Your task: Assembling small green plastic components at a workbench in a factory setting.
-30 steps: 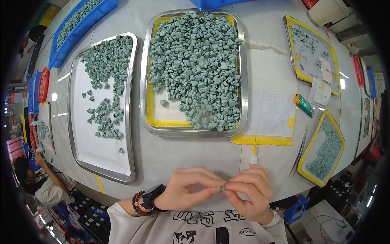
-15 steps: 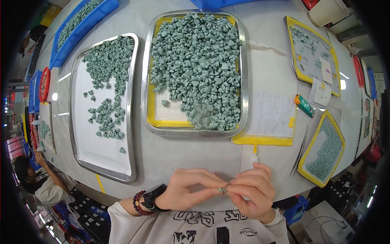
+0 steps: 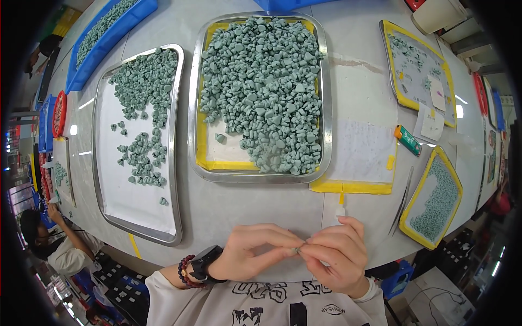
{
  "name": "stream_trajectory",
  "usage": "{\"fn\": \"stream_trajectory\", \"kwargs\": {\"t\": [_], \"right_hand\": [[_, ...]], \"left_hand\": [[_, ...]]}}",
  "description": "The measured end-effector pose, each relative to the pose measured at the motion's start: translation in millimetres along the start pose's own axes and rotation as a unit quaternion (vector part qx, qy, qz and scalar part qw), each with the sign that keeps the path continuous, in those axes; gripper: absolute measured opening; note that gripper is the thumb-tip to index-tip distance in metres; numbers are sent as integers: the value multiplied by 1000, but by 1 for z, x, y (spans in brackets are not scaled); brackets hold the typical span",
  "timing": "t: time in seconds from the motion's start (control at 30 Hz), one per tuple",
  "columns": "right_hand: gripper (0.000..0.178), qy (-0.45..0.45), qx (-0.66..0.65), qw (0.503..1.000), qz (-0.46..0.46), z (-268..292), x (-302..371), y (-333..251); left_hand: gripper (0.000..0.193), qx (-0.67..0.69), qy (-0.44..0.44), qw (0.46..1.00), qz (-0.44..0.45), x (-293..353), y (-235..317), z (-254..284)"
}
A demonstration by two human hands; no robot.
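Note:
Close in front of my body, my left hand (image 3: 260,247) and my right hand (image 3: 338,253) meet fingertip to fingertip. Both are closed in a pinch around a small grey-green piece (image 3: 295,250), mostly hidden by the fingers. Beyond them stands a metal tray (image 3: 261,177) edged inside with yellow tape, heaped with small grey-green pieces (image 3: 261,81). To the left, a paper-lined metal tray (image 3: 136,209) holds more such pieces, dense at its far end and scattered toward the near end.
Right of the hands lie tweezers (image 3: 401,201) and a yellow-edged tray (image 3: 403,223) of green pieces. A green-and-orange box cutter (image 3: 408,140) rests beyond, near a taped paper sheet (image 3: 356,155). A blue bin (image 3: 76,76) stands far left; a co-worker (image 3: 60,239) sits left.
My fingertips have shifted slightly around the small piece, with the right fingers a touch further left. The trays and tools stay put.

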State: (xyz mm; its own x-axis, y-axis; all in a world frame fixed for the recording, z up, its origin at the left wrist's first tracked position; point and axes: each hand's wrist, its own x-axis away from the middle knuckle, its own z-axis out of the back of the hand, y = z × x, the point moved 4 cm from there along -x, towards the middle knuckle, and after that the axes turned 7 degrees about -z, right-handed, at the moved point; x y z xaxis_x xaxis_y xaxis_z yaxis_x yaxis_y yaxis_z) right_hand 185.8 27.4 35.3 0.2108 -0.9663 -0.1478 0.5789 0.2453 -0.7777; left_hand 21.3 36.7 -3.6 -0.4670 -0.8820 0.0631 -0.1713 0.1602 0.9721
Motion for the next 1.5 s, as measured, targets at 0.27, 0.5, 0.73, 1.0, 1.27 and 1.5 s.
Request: {"fn": "stream_trajectory", "kwargs": {"t": [0.27, 0.5, 0.73, 1.0, 1.27, 1.5], "right_hand": [[20, 1, -43, 999, -29, 1, -2, -1], [19, -24, -6, 1000, -16, 2, 0, -3], [20, -37, 8, 999, 10, 1, 3, 2], [49, -18, 127, 981, -144, 46, 19, 30], [66, -125, 199, 971, -45, 24, 28, 38], [66, 3, 25, 1000, -17, 24, 37, 38]], "left_hand": [[19, 136, 15, 988, 74, 0, -4, 0], [17, 96, 12, 995, 30, 1, -7, -1], [18, -139, -24, 990, 18, -9, 31, 15], [19, -660, 157, 727, -104, 1, 79, 92], [21, -611, 285, 738, 38, 4, 66, 137], [24, -611, 170, 761, -139, -36, 82, 78]]}}
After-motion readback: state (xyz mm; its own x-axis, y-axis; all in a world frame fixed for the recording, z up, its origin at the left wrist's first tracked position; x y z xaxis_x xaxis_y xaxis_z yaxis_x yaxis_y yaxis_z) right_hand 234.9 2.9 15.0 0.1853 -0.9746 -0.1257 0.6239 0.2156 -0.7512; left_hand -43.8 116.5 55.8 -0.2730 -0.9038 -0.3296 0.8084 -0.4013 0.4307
